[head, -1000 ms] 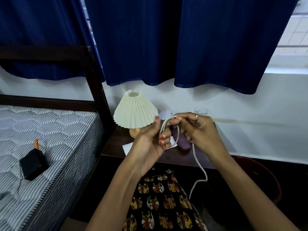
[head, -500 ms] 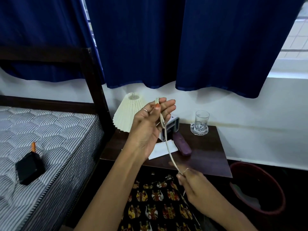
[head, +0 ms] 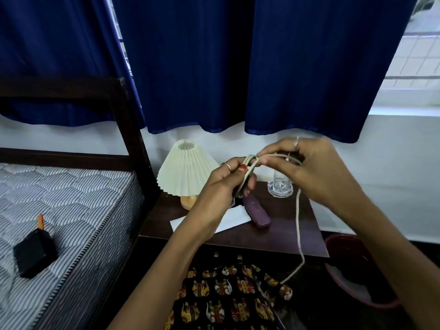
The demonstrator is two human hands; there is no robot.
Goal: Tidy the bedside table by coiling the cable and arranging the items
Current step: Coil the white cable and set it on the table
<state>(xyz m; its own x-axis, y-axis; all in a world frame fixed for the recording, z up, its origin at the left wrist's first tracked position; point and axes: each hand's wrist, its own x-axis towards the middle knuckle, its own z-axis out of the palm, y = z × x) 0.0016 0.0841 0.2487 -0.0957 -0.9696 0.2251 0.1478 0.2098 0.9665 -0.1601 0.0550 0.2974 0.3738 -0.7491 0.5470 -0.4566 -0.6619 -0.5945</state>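
My left hand (head: 228, 182) grips a small bundle of loops of the pale cable (head: 297, 217) above the bedside table (head: 281, 236), while my right hand (head: 314, 170) pinches the strand just beside it — the loose length hangs from that hand down past the table's front edge toward my patterned lap. On the table stand a pleated lamp (head: 185, 172), a clear glass (head: 279, 188), a purple case (head: 258, 214) and a white paper (head: 234, 220). To my left a black box (head: 34, 254) lies on the striped mattress (head: 71, 198) — dark blue curtains (head: 238, 63) hang behind.
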